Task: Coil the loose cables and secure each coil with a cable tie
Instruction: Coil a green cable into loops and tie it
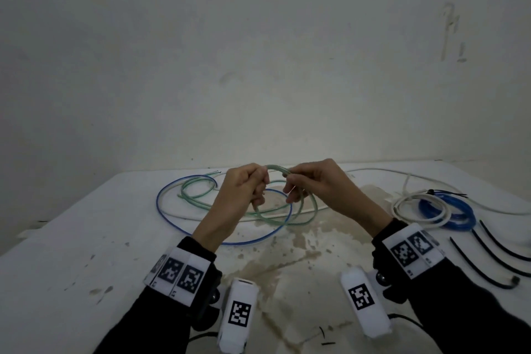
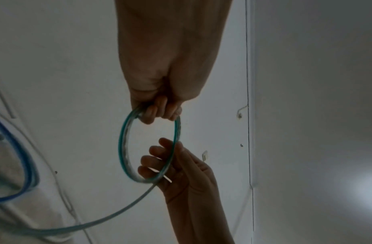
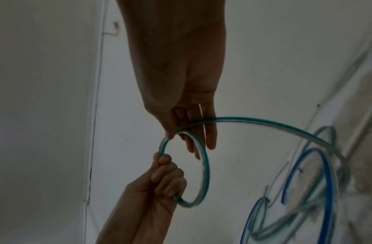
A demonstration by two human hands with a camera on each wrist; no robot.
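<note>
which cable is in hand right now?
The green cable: left hand and right hand hold a loop of it above the table. The blue cable lies loose below.

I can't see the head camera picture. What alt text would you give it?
Two hands, the left hand and right hand, hold a loop of green cable above a stained white table. A loose blue cable lies beneath; at right sit a tied blue coil, a white coil and black cable ties.
</note>
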